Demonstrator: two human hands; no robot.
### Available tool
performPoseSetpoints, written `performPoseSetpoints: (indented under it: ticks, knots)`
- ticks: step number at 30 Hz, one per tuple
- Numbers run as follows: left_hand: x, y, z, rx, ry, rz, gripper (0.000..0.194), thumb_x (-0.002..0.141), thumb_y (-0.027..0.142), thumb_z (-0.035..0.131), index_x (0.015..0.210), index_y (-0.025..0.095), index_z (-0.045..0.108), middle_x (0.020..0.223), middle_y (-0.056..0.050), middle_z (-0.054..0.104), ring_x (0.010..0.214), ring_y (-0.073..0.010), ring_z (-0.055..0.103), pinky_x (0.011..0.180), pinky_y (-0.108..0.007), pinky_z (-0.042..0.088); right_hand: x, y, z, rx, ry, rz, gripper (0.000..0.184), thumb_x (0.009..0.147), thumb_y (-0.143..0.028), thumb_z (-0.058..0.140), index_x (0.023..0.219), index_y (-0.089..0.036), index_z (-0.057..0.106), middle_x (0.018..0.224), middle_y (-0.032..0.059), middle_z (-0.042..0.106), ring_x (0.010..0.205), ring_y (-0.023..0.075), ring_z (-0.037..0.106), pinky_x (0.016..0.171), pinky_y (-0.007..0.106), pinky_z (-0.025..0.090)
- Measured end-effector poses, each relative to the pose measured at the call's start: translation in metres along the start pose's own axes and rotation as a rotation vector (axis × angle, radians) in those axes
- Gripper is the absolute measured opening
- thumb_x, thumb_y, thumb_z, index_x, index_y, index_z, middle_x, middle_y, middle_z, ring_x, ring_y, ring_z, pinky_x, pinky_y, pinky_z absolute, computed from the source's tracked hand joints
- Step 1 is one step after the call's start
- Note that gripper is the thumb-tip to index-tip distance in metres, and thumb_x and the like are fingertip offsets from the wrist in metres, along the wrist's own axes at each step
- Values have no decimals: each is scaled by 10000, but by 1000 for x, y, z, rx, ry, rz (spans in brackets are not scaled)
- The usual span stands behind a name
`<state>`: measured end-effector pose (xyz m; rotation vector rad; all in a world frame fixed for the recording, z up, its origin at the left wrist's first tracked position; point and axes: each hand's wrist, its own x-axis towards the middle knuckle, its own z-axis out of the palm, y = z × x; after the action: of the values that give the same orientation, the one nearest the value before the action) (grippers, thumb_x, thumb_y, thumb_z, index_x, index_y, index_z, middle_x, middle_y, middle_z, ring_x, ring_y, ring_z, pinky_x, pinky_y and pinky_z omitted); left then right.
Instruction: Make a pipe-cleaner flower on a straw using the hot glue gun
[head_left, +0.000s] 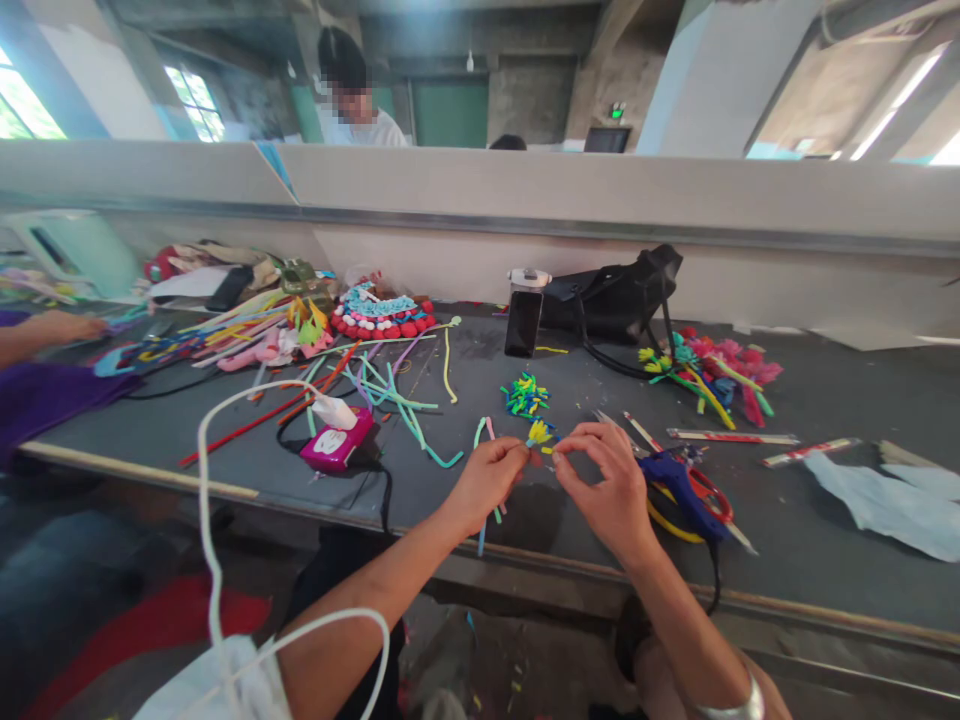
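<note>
While my left hand (493, 474) pinches the small yellow tuft (538, 433) by its base, centre of frame | my right hand (606, 474) just beside, fingertips close, can't tell if holding anything | likely light, soft, crushable; I'd grip low
</note>
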<state>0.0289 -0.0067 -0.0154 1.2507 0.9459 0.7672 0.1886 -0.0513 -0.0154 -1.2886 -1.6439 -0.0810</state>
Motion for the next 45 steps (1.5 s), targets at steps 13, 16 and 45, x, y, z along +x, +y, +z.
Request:
performPoseSetpoints:
  ticks: [13,16,45]
  knots:
    - [-1,-1,1,176,22,131,289,811,373,501,675,154,633,514,52,372,485,-87,304,482,-229,208,0,2,5,-103,11,-39,56,802,-192,616,801,-226,660,885,32,611,855,195,554,818,381,425]
    - [-2,1,0,240,18,166,302,822,368,486,686,150,643,529,48,359,515,-98,312,498,-234,214,0,3,4,-111,5,-44,58,804,-196,612,795,-227,661,880,30,611,849,193,552,818,380,421]
    - [0,-4,-2,378,-66,281,293,837,319,434,578,183,418,566,51,276,554,-99,287,528,-239,217,-3,2,5,-183,-11,-24,48,792,-182,622,783,-224,642,911,30,609,887,206,529,821,369,402]
